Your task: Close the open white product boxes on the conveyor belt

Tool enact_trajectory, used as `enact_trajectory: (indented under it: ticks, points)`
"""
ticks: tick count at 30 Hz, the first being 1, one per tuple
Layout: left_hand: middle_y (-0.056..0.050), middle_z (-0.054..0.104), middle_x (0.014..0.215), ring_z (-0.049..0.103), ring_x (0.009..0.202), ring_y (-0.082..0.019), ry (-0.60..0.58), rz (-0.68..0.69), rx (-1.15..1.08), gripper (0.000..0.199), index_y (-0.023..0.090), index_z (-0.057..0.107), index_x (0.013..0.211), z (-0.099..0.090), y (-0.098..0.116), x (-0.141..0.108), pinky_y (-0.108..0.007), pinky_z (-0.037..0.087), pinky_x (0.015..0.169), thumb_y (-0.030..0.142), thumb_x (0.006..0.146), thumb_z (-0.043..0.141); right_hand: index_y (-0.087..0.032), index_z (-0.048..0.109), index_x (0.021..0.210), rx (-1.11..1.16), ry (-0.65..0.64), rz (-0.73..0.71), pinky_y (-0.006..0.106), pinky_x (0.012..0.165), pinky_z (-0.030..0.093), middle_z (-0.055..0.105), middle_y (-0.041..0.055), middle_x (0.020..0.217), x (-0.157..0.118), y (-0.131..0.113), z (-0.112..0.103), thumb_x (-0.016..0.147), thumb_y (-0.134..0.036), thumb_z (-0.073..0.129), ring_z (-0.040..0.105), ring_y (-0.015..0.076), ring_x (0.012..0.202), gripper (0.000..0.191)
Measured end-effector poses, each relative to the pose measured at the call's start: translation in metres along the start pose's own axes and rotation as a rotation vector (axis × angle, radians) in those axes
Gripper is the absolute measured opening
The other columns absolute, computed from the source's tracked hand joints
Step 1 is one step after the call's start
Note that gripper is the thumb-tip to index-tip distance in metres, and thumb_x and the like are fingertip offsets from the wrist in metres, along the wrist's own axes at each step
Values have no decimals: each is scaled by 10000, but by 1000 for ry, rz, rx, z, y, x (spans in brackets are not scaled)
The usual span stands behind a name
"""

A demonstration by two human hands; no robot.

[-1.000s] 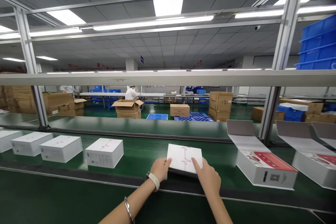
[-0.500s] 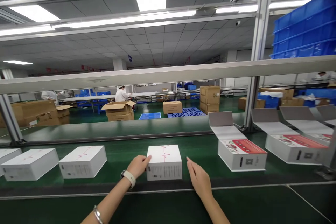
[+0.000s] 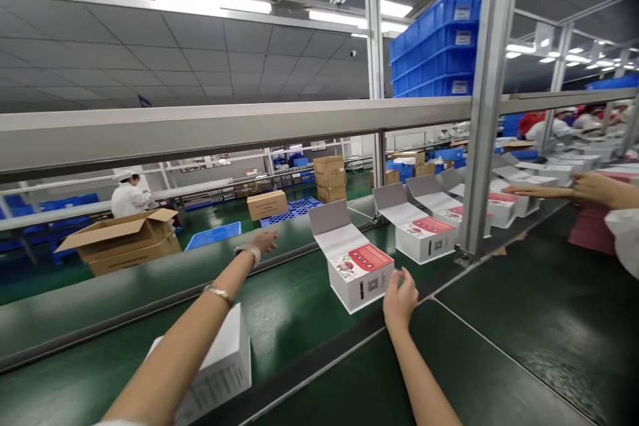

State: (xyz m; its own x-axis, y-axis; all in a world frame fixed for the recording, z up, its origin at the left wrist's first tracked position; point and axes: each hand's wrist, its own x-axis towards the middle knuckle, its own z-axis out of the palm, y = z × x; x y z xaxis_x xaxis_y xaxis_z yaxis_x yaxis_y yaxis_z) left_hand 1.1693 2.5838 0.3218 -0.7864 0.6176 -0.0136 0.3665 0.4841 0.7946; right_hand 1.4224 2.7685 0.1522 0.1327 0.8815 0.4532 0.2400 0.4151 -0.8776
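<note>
My left hand (image 3: 261, 241) stretches out over the green conveyor belt (image 3: 294, 319) with its fingers apart, holding nothing. My right hand (image 3: 401, 298) is by the near corner of an open white gift box (image 3: 357, 279) with a red-printed insert, and I cannot tell whether they touch. That hand holds nothing. A closed white box (image 3: 219, 373) sits on the belt at lower left, partly hidden behind my left forearm.
More open boxes (image 3: 426, 233) line the belt to the right. A co-worker's hand (image 3: 589, 188) reaches in from the right. An aluminium frame post (image 3: 484, 106) and a grey rail (image 3: 200, 126) cross the view. Stacked blue crates (image 3: 436, 46) sit above the rail; cardboard cartons (image 3: 120, 243) stand on the floor beyond.
The view has swung right and tilted. My hands have left the closed white box, which now sits behind my left forearm. My left hand has stretched forward, and my right hand is by the open box.
</note>
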Motion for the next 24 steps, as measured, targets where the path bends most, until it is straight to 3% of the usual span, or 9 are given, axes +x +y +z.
enact_trajectory:
  ticks: [4,6,9,11,15,18,21,24]
  points:
    - [-147,631,822,588,781,-291,-117,-25,-179,538,154,505,938,53,20,57,-415,437,677,616,797,269,-80,511,1107,50,-61,-23,390,868,316,571,168,1049,20,18,11,819,-465,262,471,296,1008,542]
    - [-139,617,893,588,791,-266,-163,57,-283,616,152,465,1020,69,29,67,-386,447,674,627,814,132,-111,564,1015,31,-11,26,382,844,323,604,147,972,31,26,10,816,-452,271,491,288,956,491]
    - [-137,580,1001,581,848,-238,-223,201,-369,704,145,434,1080,76,42,65,-355,462,704,658,792,47,-141,586,918,28,81,93,372,821,326,625,124,892,43,34,6,812,-443,284,502,279,901,440]
    - [-150,558,1049,558,919,-246,-266,285,-347,724,131,463,1070,72,52,55,-357,459,746,693,769,119,-150,584,895,39,100,110,358,809,332,629,114,874,47,36,4,813,-444,282,503,271,884,429]
    - [-103,529,1145,461,1063,-280,-372,453,-135,579,186,565,1036,58,77,19,-377,393,868,617,649,559,-156,585,859,53,116,138,350,801,333,624,115,882,49,36,4,812,-458,275,493,271,888,435]
    - [-48,425,1284,390,1139,-291,-401,658,294,552,273,539,1128,60,89,-16,-397,306,952,563,662,594,-161,585,848,62,121,145,357,802,328,623,115,881,48,35,4,810,-477,277,492,276,886,442]
    - [-90,309,1358,326,1166,-375,-303,807,689,647,295,434,1243,85,76,-51,-504,287,923,609,686,534,-166,585,841,72,116,141,368,813,317,621,114,893,48,33,3,811,-490,272,492,279,892,451]
    - [-158,361,1307,442,1042,-377,-121,907,973,831,273,243,1343,129,39,-80,-493,386,801,463,649,657,-170,585,842,77,105,151,389,834,303,619,115,900,48,31,1,807,-495,271,490,286,905,453]
